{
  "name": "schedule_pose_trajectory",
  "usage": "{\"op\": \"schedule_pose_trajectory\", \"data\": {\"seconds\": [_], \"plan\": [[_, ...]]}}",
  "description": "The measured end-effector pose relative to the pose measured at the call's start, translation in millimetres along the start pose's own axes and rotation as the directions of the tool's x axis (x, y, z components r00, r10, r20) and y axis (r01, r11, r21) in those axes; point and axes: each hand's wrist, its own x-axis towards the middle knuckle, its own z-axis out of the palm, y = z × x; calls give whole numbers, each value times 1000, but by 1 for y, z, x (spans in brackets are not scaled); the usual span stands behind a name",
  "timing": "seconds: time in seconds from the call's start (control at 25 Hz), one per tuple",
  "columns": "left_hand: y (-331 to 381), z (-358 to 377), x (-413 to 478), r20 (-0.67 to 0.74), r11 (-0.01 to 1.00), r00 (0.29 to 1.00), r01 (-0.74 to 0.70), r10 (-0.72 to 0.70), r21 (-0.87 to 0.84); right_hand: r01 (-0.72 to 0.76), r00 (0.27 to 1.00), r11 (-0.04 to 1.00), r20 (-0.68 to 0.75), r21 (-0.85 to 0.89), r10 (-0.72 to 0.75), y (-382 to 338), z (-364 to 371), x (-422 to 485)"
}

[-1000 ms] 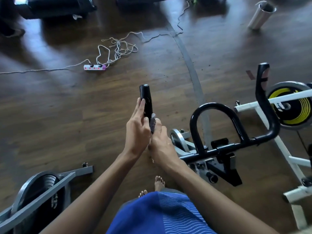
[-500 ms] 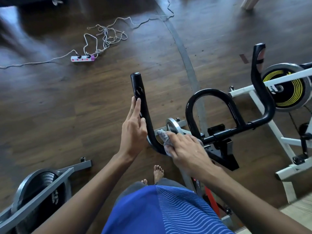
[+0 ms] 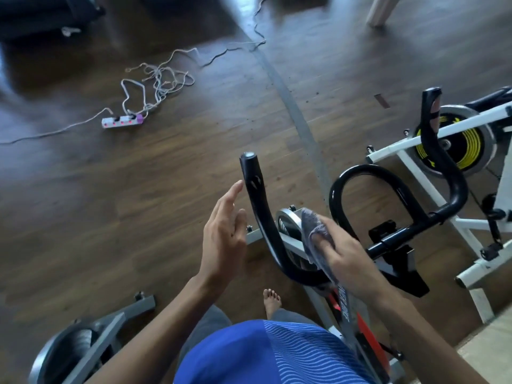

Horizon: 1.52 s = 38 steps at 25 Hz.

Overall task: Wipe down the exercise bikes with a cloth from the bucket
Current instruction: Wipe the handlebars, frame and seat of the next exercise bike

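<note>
The black handlebar (image 3: 253,187) of the nearest exercise bike (image 3: 343,306) served as the anchor of the scene, its left horn rising upright, its middle loop and right horn curving away to the right.

The left hand (image 3: 224,231) hovered just left of that left horn, palm turned toward it, fingers straight and relaxed and holding nothing. Its fingertips were very close to the horn, but whether they touched it could not be told.

The right hand (image 3: 349,261) was between the left horn and the middle loop of the handlebar. It gripped a grey cloth (image 3: 314,234), the thumb pressed on the fabric and the fingers curled behind it. The cloth stood up above the knuckles, and its lower end hung down to the low bend of the handlebar, where it seemed to meet the tube.

A silver flywheel (image 3: 286,223) sat below the handlebar, behind the cloth. To the right of the handlebar stood a white bike (image 3: 476,120) with a black and yellow wheel (image 3: 468,145). Down and to the left of the handlebar was part of a grey bike (image 3: 74,353). Well beyond the handlebar to the left, a power strip (image 3: 122,121) with a tangled cord (image 3: 158,79) lay on the dark wooden floor (image 3: 138,203). Below the handlebar, a bare foot (image 3: 273,299) and a blue shirt (image 3: 263,353) showed.
</note>
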Motion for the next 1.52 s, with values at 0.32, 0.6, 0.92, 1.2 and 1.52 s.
{"op": "schedule_pose_trajectory", "data": {"seconds": [0.32,0.6,0.92,1.2,1.52], "plan": [[5,-76,117,277,969,933,-247,229,32,-92,851,878,-421,470,315,-98,36,32],[18,-45,200,563,874,694,-471,449,-118,-4,550,770,-642,638,535,-125,55,54],[57,43,259,817,747,194,-555,543,-365,166,76,635,-652,754,754,-140,72,103],[71,88,273,780,654,-326,-424,535,-626,326,-285,537,-461,778,840,-184,76,118],[94,156,290,531,591,-615,-126,583,-796,398,-669,549,-176,735,722,-182,51,179]]}}
